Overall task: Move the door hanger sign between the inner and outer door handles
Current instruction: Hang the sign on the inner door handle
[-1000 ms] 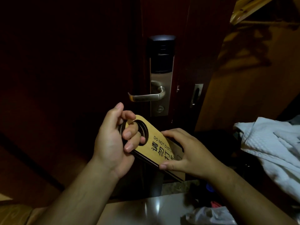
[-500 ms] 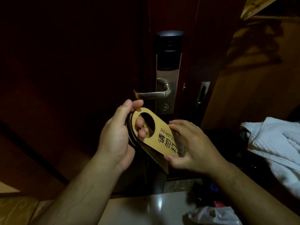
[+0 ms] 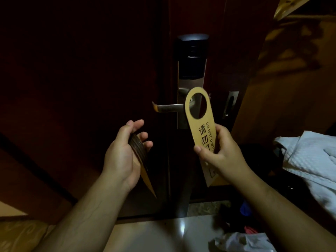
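Note:
My right hand (image 3: 221,153) pinches the lower part of a yellow door hanger sign (image 3: 201,124) printed "DO NOT DISTURB". It stands upright, and its round hole is in front of the root of the metal door handle (image 3: 168,107). The handle's lever points left from a silver lock plate (image 3: 181,117) on the dark door. My left hand (image 3: 125,153) grips a stack of several more hanger signs (image 3: 139,148), seen edge-on, below and left of the lever.
The dark red door (image 3: 91,70) fills the left and centre, its edge with a latch plate (image 3: 230,104) to the right. A wooden wall (image 3: 291,88) stands at right. White cloth (image 3: 312,160) lies at right. A plastic bag (image 3: 241,240) lies on the floor.
My right hand has pulled one sign off the stack and lifted it up to the door handle. My left hand keeps the remaining stack and has turned it edge-on.

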Demonstrator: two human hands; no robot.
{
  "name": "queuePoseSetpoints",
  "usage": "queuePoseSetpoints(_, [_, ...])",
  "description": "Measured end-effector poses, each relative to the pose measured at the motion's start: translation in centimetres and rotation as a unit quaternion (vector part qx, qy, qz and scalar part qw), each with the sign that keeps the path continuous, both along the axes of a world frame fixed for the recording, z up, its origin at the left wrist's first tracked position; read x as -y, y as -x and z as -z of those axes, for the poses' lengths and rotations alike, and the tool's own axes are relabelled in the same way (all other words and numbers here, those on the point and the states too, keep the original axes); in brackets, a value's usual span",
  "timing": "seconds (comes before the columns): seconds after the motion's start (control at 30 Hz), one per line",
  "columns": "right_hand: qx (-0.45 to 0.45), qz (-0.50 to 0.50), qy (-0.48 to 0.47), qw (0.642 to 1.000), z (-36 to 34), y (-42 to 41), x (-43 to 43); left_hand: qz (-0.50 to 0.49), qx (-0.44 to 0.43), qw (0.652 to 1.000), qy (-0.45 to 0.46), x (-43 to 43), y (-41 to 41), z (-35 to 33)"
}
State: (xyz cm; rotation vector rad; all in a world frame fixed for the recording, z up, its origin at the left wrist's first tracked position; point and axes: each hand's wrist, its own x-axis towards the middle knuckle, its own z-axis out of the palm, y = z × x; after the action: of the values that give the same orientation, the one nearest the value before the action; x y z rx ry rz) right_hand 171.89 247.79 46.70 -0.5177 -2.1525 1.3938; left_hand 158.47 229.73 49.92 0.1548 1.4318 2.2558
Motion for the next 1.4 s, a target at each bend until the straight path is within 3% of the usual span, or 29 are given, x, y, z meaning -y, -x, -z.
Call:
queuePoseSetpoints(0.2, [-0.020,0.030,0.051,0.998,0.6,4.0,1.0,-0.006,0.035,0.999,-0.007,1.7,3.2,1.1])
queuePoseSetpoints(0.4, [0.005,0.055,-0.009,0.998,1.2,7.6,2.5,0.027,0.021,0.999,-0.002,2.1,6.4,2.1])
queuePoseSetpoints(0.6, [0.037,0.101,-0.114,0.988,1.7,9.8,2.8,0.120,-0.034,0.992,0.012,1.5,9.6,3.1])
queuePoseSetpoints(0.77, [0.047,0.162,-0.146,0.975,2.2,10.1,2.9,0.175,-0.046,0.983,0.014,-0.2,11.3,3.8])
queuePoseSetpoints(0.97, [0.069,0.216,-0.137,0.964,2.4,9.0,2.0,0.242,-0.028,0.970,0.016,-2.5,11.8,4.2])
queuePoseSetpoints(1.2, [0.089,0.243,-0.093,0.962,1.6,7.4,0.4,0.298,-0.081,0.948,0.076,-4.9,11.0,2.9])
queuePoseSetpoints(1.4, [0.104,0.228,-0.027,0.968,1.4,7.0,-2.1,0.273,-0.073,0.955,0.086,-6.7,9.6,1.9])
